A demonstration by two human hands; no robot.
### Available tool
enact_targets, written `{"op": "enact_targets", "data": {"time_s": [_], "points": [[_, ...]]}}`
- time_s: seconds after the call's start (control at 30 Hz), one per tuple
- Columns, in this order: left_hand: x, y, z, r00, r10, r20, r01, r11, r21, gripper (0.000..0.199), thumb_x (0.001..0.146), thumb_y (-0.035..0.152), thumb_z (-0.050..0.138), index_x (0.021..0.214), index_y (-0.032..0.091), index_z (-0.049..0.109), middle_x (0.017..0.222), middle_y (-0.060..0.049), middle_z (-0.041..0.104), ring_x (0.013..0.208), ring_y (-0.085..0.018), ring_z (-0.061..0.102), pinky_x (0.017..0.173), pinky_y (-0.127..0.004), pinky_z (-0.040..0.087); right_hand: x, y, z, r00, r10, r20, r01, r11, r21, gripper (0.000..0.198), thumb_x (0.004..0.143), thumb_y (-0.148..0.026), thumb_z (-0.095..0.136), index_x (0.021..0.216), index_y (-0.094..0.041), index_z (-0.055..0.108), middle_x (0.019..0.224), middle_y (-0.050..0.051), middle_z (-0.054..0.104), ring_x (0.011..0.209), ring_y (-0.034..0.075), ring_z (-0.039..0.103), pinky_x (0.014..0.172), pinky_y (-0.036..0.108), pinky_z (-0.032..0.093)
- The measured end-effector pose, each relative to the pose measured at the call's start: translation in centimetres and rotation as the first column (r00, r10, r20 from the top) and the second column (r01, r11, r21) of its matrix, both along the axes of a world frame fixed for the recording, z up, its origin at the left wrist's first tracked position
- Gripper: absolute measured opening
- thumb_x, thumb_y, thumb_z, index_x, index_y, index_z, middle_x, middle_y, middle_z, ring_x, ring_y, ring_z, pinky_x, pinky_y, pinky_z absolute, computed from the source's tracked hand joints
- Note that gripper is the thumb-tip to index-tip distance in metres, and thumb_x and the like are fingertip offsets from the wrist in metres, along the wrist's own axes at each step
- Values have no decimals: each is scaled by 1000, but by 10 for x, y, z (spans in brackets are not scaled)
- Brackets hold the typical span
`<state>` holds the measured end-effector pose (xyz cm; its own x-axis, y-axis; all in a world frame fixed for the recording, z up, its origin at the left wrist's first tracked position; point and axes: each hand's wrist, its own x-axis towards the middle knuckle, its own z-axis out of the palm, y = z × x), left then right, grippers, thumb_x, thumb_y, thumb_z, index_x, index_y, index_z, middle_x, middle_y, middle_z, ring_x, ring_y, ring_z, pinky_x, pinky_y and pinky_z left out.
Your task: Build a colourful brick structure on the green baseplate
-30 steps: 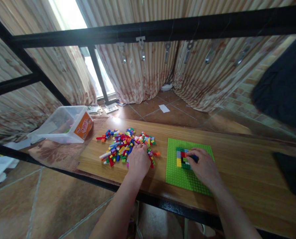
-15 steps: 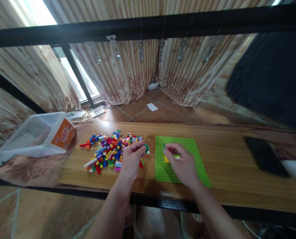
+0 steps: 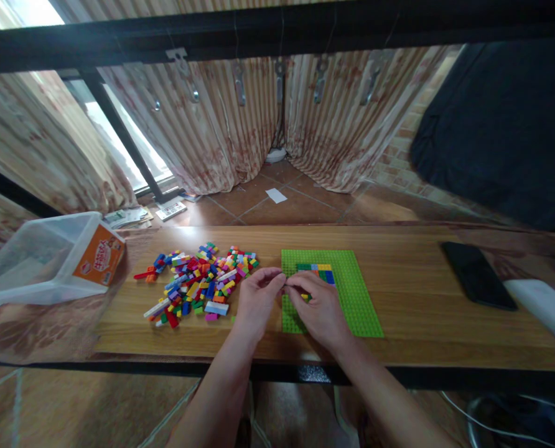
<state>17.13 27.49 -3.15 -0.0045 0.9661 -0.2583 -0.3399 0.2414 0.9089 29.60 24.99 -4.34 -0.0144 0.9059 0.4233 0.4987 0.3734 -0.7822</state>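
My left hand and my right hand meet fingertip to fingertip over the left edge of the green baseplate. Both are closed in a pinch. Whatever lies between the fingers is hidden or too small to name. Just beyond my right hand, a block of joined toy bricks in green, blue, yellow and orange sits on the baseplate, partly covered by that hand. To the left of my left hand spreads a loose pile of coloured toy bricks.
A clear plastic bin with an orange label stands at the table's left end. On the right lies a black phone-like slab, beside a white object. Everything rests on or around the wooden table; a dark bar crosses above.
My hands have come together at the fingertips; the right moved left, uncovering part of the brick block. The green piece seen at my left fingertips is hidden now. The view has shifted slightly.
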Motion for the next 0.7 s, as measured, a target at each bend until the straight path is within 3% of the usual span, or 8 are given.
{"op": "enact_targets", "data": {"time_s": [0.13, 0.37, 0.57, 0.7], "points": [[0, 2, -5, 995, 20, -93, -18, 1000, 21, 18, 58, 22, 77, 72, 13, 71, 67, 0, 67, 62, -10, 57, 60, -22, 47, -2, -1, -1, 1000, -6, -23, 6, 1000, -26, 18, 88, -19, 54, 82, -23, 70, 82, 3, 70, 78, 16, 65, 74, 29, 52], [-7, 7, 1, 991, 118, -55, -120, 993, -25, 18, 58, 22, 74, 72, 12, 70, 64, 0, 66, 57, -10, 58, 58, -23, 50, -1, 2, -4, 976, -87, -199, 77, 995, -60, 13, 85, -27, 60, 81, -23, 71, 86, 3, 72, 81, 17, 66, 75, 32, 53], [-18, 8, 5, 979, 202, -33, -203, 979, -11, 23, 64, 25, 71, 83, 13, 68, 65, 1, 65, 52, -10, 60, 53, -21, 49, -10, 5, -19, 993, 67, 98, -56, 992, -113, 16, 85, -17, 53, 83, -20, 69, 87, 5, 72, 82, 19, 66, 77, 33, 52], [-17, 6, 3, 981, 195, -9, -195, 980, -38, 21, 67, 24, 68, 85, 14, 66, 65, 1, 65, 50, -11, 61, 52, -22, 49, -22, 6, -29, 969, 94, 228, -74, 993, -92, 21, 84, -14, 48, 90, -20, 66, 91, 7, 71, 84, 20, 67, 78, 34, 53]]}}
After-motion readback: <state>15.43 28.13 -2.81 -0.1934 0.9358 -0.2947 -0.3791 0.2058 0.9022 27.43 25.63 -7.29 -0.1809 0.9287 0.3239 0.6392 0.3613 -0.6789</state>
